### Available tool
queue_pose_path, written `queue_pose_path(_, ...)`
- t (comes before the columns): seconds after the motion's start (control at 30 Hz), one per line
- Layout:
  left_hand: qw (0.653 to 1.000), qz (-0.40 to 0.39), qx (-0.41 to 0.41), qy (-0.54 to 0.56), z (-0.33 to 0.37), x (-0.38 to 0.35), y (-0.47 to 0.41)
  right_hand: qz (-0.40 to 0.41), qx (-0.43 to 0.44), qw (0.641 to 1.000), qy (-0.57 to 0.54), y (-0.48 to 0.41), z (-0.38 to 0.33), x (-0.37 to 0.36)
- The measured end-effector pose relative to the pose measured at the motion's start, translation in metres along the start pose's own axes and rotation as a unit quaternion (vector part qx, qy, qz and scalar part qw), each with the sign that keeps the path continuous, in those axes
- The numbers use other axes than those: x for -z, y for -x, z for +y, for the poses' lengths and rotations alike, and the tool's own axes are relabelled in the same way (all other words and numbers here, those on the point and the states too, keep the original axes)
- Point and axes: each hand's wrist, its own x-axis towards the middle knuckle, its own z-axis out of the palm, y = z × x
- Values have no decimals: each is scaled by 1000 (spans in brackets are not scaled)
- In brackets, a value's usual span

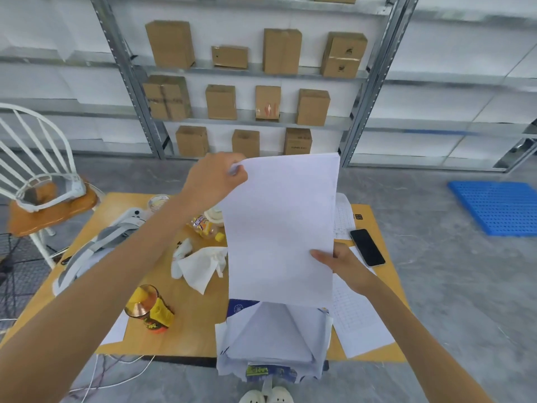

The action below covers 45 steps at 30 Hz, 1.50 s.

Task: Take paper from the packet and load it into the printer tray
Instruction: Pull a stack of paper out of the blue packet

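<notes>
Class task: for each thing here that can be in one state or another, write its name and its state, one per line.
Paper stack: lifted, held upright by both hands.
Packet: torn open, on the table edge.
Phone: screen dark, lying flat.
Snack can: tipped on its side.
Tissue: crumpled.
Left hand: gripping top corner.
Right hand: gripping right edge.

left hand (213,181) is raised, arm stretched forward, fingers pinched at the top corner of the paper (280,228); right hand (341,267) grips its lower right edge, thumb in front.

**Bright, even light; bent edges**

Soft, diffuse daylight fills the scene, with faint shadows. The far shelving (255,71) bows under wide-angle distortion, its left and right ends smeared. The held paper (282,228) reads nearly washed out.
</notes>
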Motion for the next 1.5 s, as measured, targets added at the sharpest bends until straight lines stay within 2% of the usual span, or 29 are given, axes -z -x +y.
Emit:
queue_pose_path(0.2, 998, -36, -23, 52, -4, 19, -21, 21, 31, 999, -27, 3, -20, 3)
queue_pose_path(0.3, 979, -22, 22, 202, 0, 30, -25, 36, 45, 998, -33, 5, -25, 3)
queue_pose_path(0.33, 956, -23, 68, 285, -2, 31, -25, 49, 48, 997, -38, 6, -25, 2)
queue_pose_path(0.4, 866, -67, 159, 469, -14, 30, -19, 87, 51, 994, -49, 9, -28, 2)
queue_pose_path(0.43, 816, -105, 174, 541, -21, 26, -12, 103, 52, 992, -52, 10, -29, 2)
queue_pose_path(0.47, 788, -142, 182, 570, -29, 20, -4, 113, 53, 991, -51, 11, -30, 3)
queue_pose_path(0.6, 760, -259, 221, 553, -36, -15, 40, 134, 52, 989, -45, 13, -36, 6)
queue_pose_path(0.7, 724, -272, 254, 582, -28, -35, 64, 138, 46, 988, -53, 11, -43, 3)
queue_pose_path(0.93, 697, -192, 299, 623, -20, -40, 76, 129, 34, 990, -56, 5, -58, -11)
queue_pose_path(1.07, 721, -112, 354, 585, -19, -35, 82, 111, 43, 991, -56, 0, -65, -24)
queue_pose_path(1.17, 712, -79, 372, 590, -28, -29, 86, 98, 52, 992, -60, -3, -73, -37)
queue_pose_path(1.3, 707, -58, 375, 597, -42, -15, 94, 72, 63, 993, -76, -9, -82, -54)
queue_pose_path(1.5, 738, -6, 349, 577, -54, 1, 114, 30, 74, 994, -71, -22, -88, -74)
